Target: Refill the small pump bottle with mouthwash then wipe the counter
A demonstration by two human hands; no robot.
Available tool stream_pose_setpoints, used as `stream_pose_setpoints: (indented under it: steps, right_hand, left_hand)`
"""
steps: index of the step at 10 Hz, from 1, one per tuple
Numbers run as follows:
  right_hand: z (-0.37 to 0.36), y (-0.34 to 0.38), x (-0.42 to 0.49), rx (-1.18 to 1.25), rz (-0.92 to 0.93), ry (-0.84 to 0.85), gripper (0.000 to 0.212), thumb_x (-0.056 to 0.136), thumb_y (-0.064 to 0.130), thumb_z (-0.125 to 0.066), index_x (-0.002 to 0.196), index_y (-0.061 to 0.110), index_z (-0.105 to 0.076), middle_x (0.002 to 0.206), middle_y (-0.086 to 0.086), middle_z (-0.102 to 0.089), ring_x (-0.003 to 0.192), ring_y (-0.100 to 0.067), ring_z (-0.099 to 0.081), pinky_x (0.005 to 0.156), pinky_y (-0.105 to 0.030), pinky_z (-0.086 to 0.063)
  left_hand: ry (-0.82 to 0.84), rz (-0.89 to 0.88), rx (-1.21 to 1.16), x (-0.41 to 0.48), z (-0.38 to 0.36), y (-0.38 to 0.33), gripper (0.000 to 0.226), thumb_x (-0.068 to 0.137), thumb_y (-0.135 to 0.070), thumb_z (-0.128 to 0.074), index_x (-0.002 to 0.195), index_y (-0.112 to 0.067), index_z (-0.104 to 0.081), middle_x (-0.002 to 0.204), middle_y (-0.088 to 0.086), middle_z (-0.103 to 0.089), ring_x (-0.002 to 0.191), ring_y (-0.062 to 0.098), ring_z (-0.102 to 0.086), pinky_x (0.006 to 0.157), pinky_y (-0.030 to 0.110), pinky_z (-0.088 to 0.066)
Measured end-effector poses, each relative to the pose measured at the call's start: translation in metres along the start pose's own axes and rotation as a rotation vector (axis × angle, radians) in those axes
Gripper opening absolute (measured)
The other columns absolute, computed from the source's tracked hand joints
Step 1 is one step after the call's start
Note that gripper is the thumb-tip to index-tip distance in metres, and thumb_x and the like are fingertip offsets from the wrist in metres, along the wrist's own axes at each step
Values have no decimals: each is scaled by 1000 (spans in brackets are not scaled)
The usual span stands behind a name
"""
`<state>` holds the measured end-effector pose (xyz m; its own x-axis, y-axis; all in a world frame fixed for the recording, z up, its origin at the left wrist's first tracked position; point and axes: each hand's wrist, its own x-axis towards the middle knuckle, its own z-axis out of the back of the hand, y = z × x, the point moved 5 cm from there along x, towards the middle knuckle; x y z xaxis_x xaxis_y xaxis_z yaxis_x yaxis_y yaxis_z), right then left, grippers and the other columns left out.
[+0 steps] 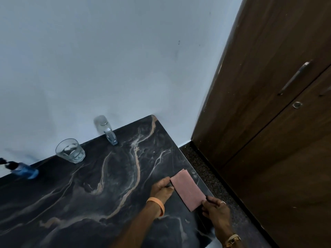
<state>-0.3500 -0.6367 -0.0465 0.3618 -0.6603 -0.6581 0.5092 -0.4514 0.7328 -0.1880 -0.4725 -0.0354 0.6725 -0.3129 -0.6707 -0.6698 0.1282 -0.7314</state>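
Observation:
A folded pink cloth (pixel 188 189) lies on the dark marbled counter (pixel 89 203) near its right edge. My left hand (pixel 162 187) touches the cloth's left end, fingers pinching its edge. My right hand (pixel 215 209) pinches the cloth's near right corner. The small clear pump bottle (pixel 107 129) stands at the back by the wall. A blue mouthwash bottle (pixel 23 170) with a dark cap stands at the far left, blurred.
A clear drinking glass (pixel 70 151) with some liquid stands at the back between the two bottles. A brown wooden cabinet door (pixel 277 122) with a metal handle rises at the right, past a strip of speckled floor (pixel 206 169).

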Motion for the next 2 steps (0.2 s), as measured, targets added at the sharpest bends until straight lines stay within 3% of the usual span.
stream_pose_setpoints:
  steps: [1, 2]
  right_hand:
    - [-2, -4, 3, 3, -32, -7, 25, 85, 3, -72, 108, 5, -63, 93, -18, -69, 79, -28, -65, 67, -39, -56]
    - [6, -1, 3, -15, -30, -110, 23, 78, 15, -83, 95, 8, -69, 80, -16, -70, 63, -25, -63, 55, -32, -53]
  left_hand:
    - [9, 25, 21, -6, 12, 5, 40, 87, 8, -58, 124, -6, -57, 118, 3, -59, 104, 16, -58, 87, 32, -51]
    - [-51, -49, 73, -16, 29, 6, 32, 89, -2, -59, 121, -10, -61, 117, 0, -63, 98, 8, -60, 84, 26, -52]
